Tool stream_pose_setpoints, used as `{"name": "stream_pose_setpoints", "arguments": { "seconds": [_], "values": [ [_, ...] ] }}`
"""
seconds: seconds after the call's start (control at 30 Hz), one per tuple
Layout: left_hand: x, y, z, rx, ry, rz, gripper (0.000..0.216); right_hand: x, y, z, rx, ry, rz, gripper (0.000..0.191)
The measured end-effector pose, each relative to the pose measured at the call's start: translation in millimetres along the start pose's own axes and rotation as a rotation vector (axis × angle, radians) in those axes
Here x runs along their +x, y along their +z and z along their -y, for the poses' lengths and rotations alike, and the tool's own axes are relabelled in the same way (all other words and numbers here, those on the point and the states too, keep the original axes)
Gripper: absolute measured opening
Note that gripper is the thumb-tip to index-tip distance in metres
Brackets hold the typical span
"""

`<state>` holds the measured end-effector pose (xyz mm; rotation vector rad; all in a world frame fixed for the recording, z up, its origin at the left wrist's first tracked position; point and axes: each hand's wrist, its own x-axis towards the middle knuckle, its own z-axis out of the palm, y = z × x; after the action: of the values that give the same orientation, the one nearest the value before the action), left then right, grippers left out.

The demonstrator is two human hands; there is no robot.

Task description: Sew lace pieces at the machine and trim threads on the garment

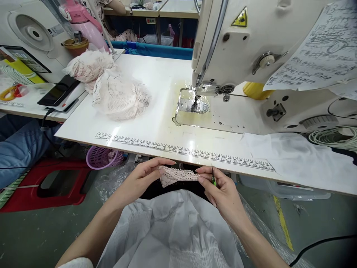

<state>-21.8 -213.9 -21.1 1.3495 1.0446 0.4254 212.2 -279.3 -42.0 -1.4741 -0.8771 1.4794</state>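
A short strip of cream lace (176, 175) is stretched between my two hands just below the front edge of the white sewing table (156, 123). My left hand (145, 175) pinches its left end with thumb and fingers. My right hand (220, 188) pinches the right end and also holds small green-handled thread snips (213, 178), blade pointing up. White fabric (173, 230) lies over my lap beneath the hands.
A white sewing machine (251, 44) stands at the right with its needle plate (192, 106). A pile of pinkish lace pieces (111, 89) lies at the table's left. A printed ruler (184, 150) runs along the front edge. A purple basket (102, 157) and red stool (52, 184) sit on the floor.
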Motion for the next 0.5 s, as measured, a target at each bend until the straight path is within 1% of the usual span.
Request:
{"name": "stream_pose_setpoints", "arguments": {
  "seconds": [0.3,0.5],
  "values": [
    [-1.4,0.5,-1.7,-0.007,-0.008,0.001,0.032,0.3,-1.7,-3.5,-0.004,-0.008,0.015,0.03],
    [-2.3,0.9,-2.5,-0.019,0.013,-0.004,0.029,1.5,-1.8,-4.7,0.006,-0.004,0.015,0.031]
  ]
}}
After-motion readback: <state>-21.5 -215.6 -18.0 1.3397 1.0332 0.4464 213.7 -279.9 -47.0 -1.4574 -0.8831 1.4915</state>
